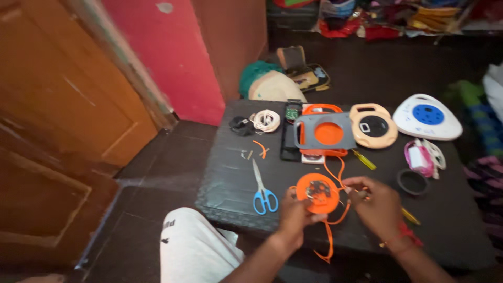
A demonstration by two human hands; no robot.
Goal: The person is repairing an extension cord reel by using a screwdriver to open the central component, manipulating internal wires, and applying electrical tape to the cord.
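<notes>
My left hand [294, 214] grips the lower left rim of a round orange reel [316, 192] with metal parts at its centre, held just above a low black table [230, 178]. An orange cord [335, 215] trails from the reel and loops down past the table's front edge. My right hand [378, 205] is closed on a thin tool whose tip points at the reel's right side; what kind of tool it is stays unclear.
Blue-handled scissors [262, 189] lie left of the reel. Behind it sit a grey and orange reel housing [324, 132], a beige round case [373, 126], a white extension box with a blue dial [427, 116], a yellow-handled screwdriver [363, 159], a coiled white cord [266, 120] and a black ring [412, 182].
</notes>
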